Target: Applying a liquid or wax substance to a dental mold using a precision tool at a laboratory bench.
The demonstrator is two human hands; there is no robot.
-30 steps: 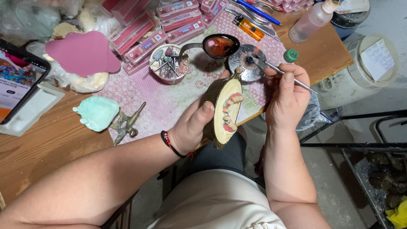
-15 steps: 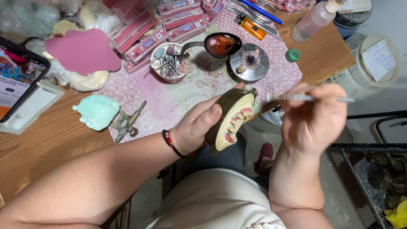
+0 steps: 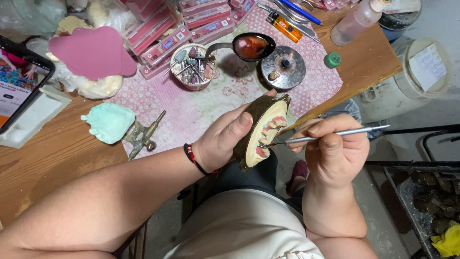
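Cradling the dental mould (image 3: 262, 132) over the lap beside the table (image 3: 52, 158), the left hand (image 3: 223, 139) wraps its fingers around it, tilting the teeth toward the metal pick (image 3: 326, 134) pinched pen-like by the right hand (image 3: 335, 153).

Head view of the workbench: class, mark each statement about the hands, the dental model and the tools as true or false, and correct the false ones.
1. The left hand holds the dental model. True.
2. The right hand holds a paintbrush. False: it holds a thin metal instrument whose tip meets the model's pink wax.
3. The small burner on the patterned mat shows a flame. True.
4. The spoon is empty. False: it holds a reddish material.
5. The green cap sits on the clear bottle. False: it lies on the table, apart from the bottle.
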